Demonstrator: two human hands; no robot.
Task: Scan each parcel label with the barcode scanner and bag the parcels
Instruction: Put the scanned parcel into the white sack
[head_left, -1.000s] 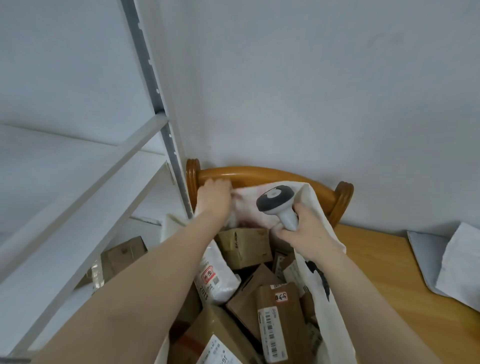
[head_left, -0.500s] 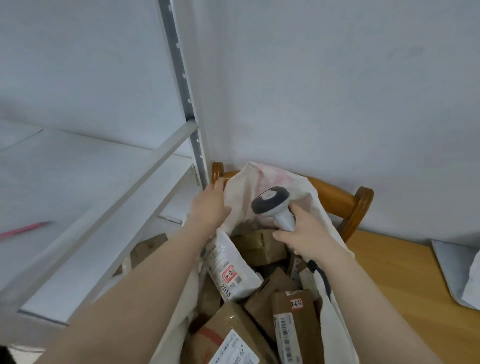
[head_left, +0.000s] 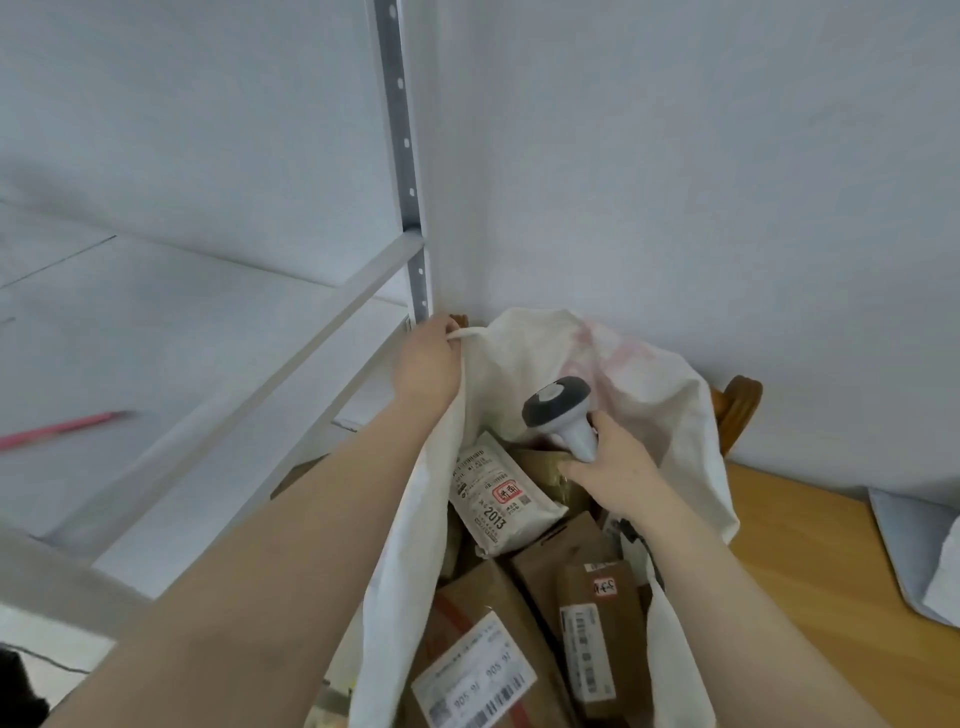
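Trouble could start with the big white bag (head_left: 649, 395), which is stood by the left edge of the desk (head_left: 810, 571), against a wooden chair back (head_left: 737, 405). It is packed high with parcels, and only its top left rim is held up. If that rim is let go, the cloth could flop down over the parcels. The whole bag could also be tipped toward the metal shelf rack (head_left: 410, 156).

Brown boxes (head_left: 597, 623) are piled up at the near side of the bag. A white pouch parcel (head_left: 498, 493) is leaned on them by the bag's left wall. If the bag is tugged hard, the top ones could be spilled out. Some labels are turned sideways or hidden, so a scan could be missed.

The barcode scanner (head_left: 558, 410) is held in the bag's mouth, above the parcels. Its dark head is turned up, not at any label, so the wrong label could be read if it is swung down carelessly.

The left hand (head_left: 428, 364) is reached far out, with its fingers curled tight round the bag's rim beside the rack post. The right hand (head_left: 615, 467) is wrapped round the scanner's pale handle.
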